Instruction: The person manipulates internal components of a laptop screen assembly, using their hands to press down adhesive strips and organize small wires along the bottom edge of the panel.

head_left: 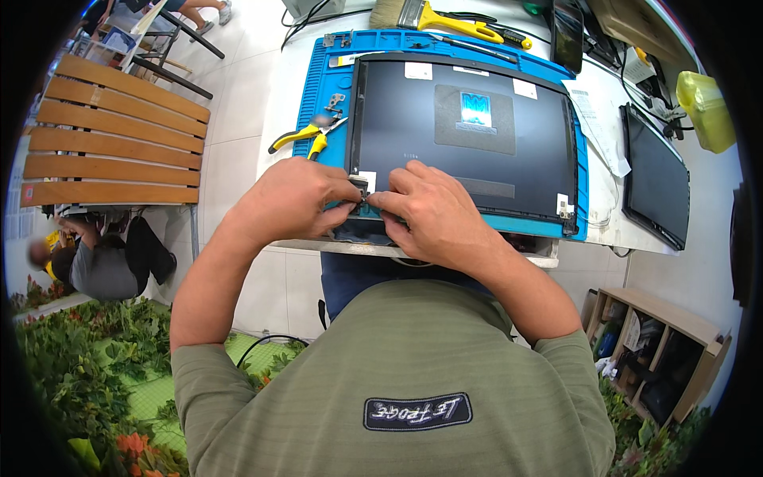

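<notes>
A dark laptop screen panel (397,119) lies on a blue work mat (318,70), with white stickers near its edges. Both my hands meet at its lower left corner. Thumb and index finger of my left hand (298,195) are pinched together over a small dark part there, mostly hidden by the fingers. From the other side my right hand (435,213) reaches the same spot, its index fingertip touching the corner and its other fingers curled. Beside my left hand lie yellow-and-black pliers (311,137). A small metal hinge bracket (335,102) rests above them.
A yellow-handled brush (445,22) and a thin dark tool (485,49) lie at the mat's far edge. On the right are a paper sheet (592,119) and another dark screen (656,175). A slatted wooden bench (115,131) and a seated person (111,262) are on the left.
</notes>
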Demonstrator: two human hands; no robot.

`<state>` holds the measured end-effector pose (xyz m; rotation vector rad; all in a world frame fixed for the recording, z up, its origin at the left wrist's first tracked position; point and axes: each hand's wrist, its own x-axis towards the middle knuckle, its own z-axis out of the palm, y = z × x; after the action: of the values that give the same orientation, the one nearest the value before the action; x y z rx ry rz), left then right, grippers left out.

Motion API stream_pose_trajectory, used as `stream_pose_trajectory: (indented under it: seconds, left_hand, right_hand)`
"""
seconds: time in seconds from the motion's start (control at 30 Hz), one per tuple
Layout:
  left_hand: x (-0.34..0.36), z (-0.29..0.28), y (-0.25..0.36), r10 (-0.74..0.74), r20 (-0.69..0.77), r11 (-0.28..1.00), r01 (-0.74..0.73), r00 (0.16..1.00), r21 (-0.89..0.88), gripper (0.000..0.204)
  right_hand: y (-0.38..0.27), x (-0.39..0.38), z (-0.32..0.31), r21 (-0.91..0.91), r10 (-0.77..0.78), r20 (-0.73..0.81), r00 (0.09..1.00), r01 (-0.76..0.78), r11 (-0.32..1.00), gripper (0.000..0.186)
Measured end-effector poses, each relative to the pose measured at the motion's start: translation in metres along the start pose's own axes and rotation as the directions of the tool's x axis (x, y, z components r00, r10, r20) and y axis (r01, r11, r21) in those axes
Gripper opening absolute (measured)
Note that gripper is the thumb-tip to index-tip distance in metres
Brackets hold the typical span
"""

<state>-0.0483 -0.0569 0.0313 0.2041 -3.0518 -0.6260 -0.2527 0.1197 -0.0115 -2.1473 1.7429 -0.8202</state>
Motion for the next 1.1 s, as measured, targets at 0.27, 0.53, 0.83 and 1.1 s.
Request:
stream_pose_trajectory:
  seconds: [0.27, 0.53, 0.83, 1.1]
  left_hand:
    - [-0.015, -0.004, -0.003, -0.120, -0.072, 0.978, 0.106, 0.990, -0.177, 0.018]
    - [-0.017, 0.024, 0.008, -0.254, -0.175, 0.950, 0.211, 0.951, -0.230, 0.016]
    - [-0.014, 0.023, 0.015, -0.546, 0.078, 0.705, 0.507, 0.834, -0.495, 0.020]
    - [-0.012, 0.015, 0.025, -0.406, -0.059, 0.886, 0.377, 0.912, -0.270, 0.015]
  right_hand:
    - [0.001, 0.000, -0.001, 0.012, -0.011, -0.001, 1.000, 0.011, 1.000, 0.027]
    - [0.001, 0.006, -0.006, 0.032, 0.001, 0.041, 0.999, -0.002, 0.999, 0.023]
    - [0.006, 0.012, -0.003, 0.060, -0.013, 0.032, 0.999, 0.011, 0.998, 0.015]
    - [-0.005, 0.010, 0.000, 0.240, 0.041, -0.094, 0.995, -0.018, 0.971, 0.021]
